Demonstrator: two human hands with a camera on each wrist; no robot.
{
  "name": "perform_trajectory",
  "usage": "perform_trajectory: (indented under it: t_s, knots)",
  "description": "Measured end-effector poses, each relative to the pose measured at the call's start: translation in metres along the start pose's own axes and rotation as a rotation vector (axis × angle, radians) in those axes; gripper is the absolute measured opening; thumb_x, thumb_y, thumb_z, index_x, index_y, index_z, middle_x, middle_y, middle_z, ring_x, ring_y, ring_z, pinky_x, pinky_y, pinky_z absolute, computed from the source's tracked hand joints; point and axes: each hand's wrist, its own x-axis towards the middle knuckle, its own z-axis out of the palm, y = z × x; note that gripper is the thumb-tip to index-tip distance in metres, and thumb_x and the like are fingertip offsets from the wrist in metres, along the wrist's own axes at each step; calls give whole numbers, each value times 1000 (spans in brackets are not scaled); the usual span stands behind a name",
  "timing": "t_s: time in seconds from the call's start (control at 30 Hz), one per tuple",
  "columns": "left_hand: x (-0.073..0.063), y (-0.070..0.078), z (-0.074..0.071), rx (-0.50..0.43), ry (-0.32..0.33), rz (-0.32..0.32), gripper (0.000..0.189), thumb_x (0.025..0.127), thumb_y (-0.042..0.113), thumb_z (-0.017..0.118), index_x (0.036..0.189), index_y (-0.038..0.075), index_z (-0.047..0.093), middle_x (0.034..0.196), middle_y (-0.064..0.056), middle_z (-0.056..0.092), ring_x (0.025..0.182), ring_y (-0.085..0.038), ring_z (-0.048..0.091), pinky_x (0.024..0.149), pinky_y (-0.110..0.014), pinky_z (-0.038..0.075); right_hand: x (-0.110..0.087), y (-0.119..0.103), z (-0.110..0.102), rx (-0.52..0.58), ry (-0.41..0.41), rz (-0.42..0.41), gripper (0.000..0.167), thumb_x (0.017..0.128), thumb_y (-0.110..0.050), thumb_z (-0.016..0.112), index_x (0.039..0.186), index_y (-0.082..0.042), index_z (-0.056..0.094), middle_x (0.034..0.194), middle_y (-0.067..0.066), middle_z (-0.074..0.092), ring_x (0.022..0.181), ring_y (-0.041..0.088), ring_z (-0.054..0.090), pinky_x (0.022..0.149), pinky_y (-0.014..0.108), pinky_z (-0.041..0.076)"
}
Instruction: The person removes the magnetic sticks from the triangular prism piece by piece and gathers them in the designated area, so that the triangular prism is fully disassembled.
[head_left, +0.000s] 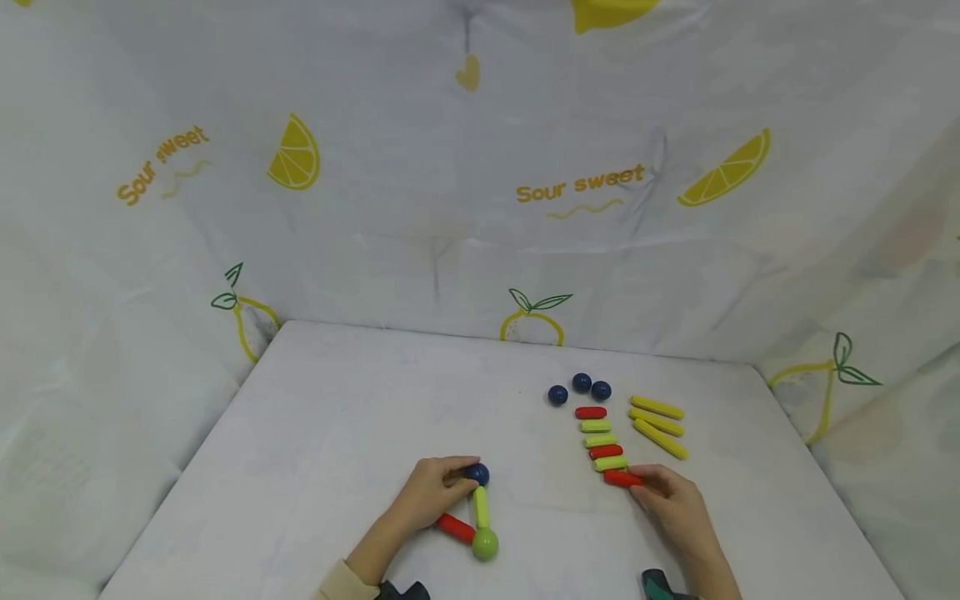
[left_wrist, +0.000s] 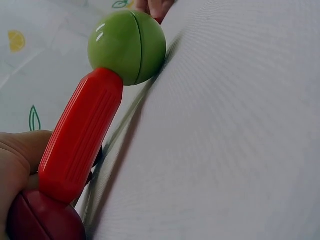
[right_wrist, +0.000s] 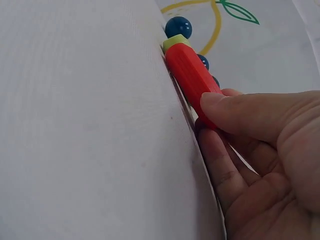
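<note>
My left hand (head_left: 429, 493) pinches a dark blue ball (head_left: 477, 474) between thumb and fingers. A light green stick (head_left: 481, 507) joins that ball to a green ball (head_left: 485, 544). From the green ball a red stick (left_wrist: 82, 135) runs back under the hand to a dark red ball (left_wrist: 45, 219), which the hand hides in the head view. My right hand (head_left: 675, 500) pinches the end of another red stick (head_left: 621, 478) between thumb and fingertips. This stick lies at the near end of a column of short sticks, right beside a light green stick (head_left: 611, 463).
Further up the column lie several red and light green sticks (head_left: 596, 426). Three yellow sticks (head_left: 657, 407) lie to its right. Beyond it sit three dark blue balls (head_left: 581, 382). A lemon-print cloth (head_left: 405, 250) hangs behind the white table (head_left: 337, 417).
</note>
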Motion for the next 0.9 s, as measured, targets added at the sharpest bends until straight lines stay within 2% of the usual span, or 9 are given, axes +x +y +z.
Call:
perform_trajectory:
  t_s: [0.2, 0.4, 0.5, 0.7, 0.8, 0.9]
  knots:
    - [0, -1, 1, -25, 62, 13, 40, 90, 25, 65, 124, 4, 62, 121, -13, 65, 106, -21, 66, 85, -24, 56, 3, 1, 5, -41, 19, -33, 33, 88, -9, 67, 119, -5, 60, 124, 16, 60, 114, 31, 57, 91, 37, 55]
    - [0, -1, 3, -28, 106, 17, 39, 90, 23, 65, 122, 1, 62, 119, -15, 65, 105, -22, 66, 85, -22, 56, 7, 4, 7, -41, 33, -21, 36, 88, -11, 67, 122, -5, 56, 125, 16, 59, 116, 31, 56, 92, 36, 54]
    - [0, -1, 5, -38, 125, -2, 39, 90, 23, 65, 122, 1, 62, 119, -16, 65, 106, -23, 66, 85, -23, 56, 7, 5, 7, -23, 27, -13, 40, 88, -14, 67, 124, -5, 54, 128, 17, 57, 119, 32, 55, 93, 36, 53]
    - [1, -4, 7, -67, 197, -73, 37, 89, 21, 66, 122, 3, 63, 120, -15, 65, 106, -22, 66, 84, -23, 56, 3, -2, 5, 0, 52, 32, 50, 91, -30, 63, 133, -7, 46, 135, 16, 51, 126, 33, 49, 101, 44, 46]
    - [1, -6, 8, -72, 239, -78, 36, 89, 18, 67, 121, 2, 63, 120, -16, 65, 106, -23, 66, 83, -23, 56, -1, -11, 4, 29, 75, 23, 52, 92, -33, 61, 135, -9, 45, 137, 14, 50, 128, 32, 47, 101, 41, 44]
    - [1, -5, 8, -90, 267, -80, 34, 89, 15, 66, 119, 1, 64, 120, -17, 65, 106, -25, 66, 84, -25, 56, -5, -24, 3, 56, 71, -37, 50, 93, -30, 60, 135, -6, 45, 136, 16, 50, 128, 31, 48, 99, 31, 45]
